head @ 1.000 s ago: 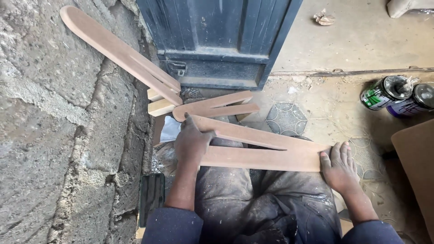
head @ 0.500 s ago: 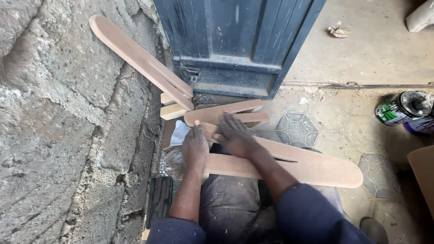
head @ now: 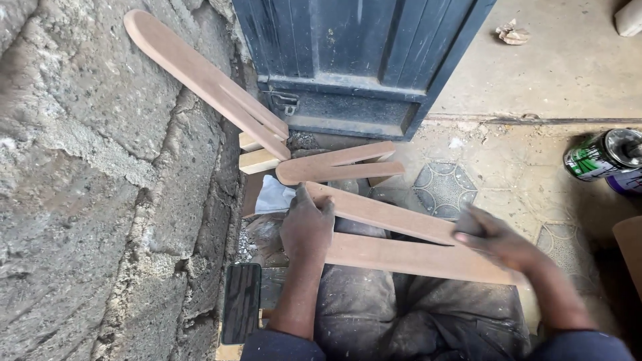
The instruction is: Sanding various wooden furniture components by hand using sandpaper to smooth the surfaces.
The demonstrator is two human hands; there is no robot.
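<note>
— Across the lap, what lies there?
— A long forked brown wooden piece (head: 401,241). The left hand (head: 306,227) clenches its split end; the right hand (head: 498,242), blurred, presses on its other end, grip unclear.
— Beyond the left hand?
— A white cloth (head: 273,197), a shorter forked wooden piece (head: 334,167), then a blue metal door (head: 354,60).

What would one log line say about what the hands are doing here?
left hand: pressing forked board on lap | right hand: blurred, on board's far end | phone: beside left arm | cans: on floor
</note>
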